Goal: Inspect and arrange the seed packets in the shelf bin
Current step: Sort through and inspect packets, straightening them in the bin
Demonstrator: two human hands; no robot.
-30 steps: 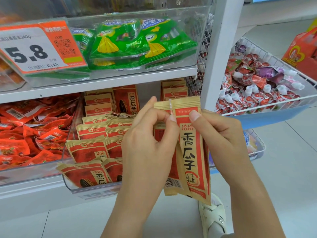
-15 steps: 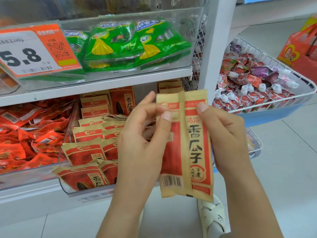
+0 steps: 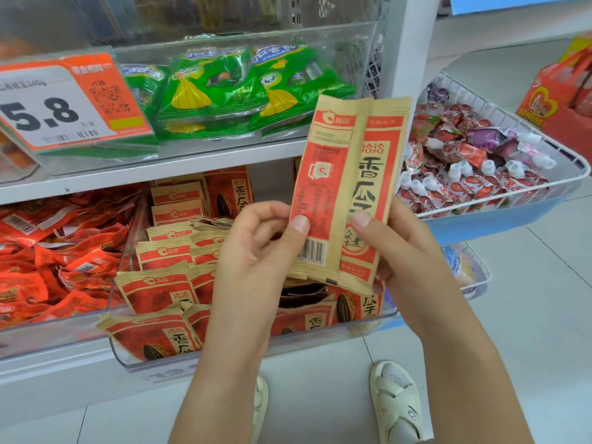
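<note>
I hold a tan-and-red seed packet (image 3: 349, 174) upright in front of the shelf, its back side and barcode facing me. My left hand (image 3: 256, 251) pinches its lower left edge with the thumb on the front. My right hand (image 3: 400, 251) grips its lower right side, thumb pressed on the print. Below and behind them, the clear shelf bin (image 3: 128, 360) holds several matching seed packets (image 3: 153, 296), stacked in rows and partly hidden by my hands.
Green snack bags (image 3: 224, 88) fill the clear bin above, beside a 5.8 price tag (image 3: 57, 104). Red packets (image 3: 48, 261) lie in the left bin. A white wire basket (image 3: 573, 174) of jelly pouches juts out on the right. My sandals (image 3: 397, 402) stand on the tiled floor.
The packet has risen and unfolded flat; both hands slid from its top edge down to its lower half. More of the bin shows below.
</note>
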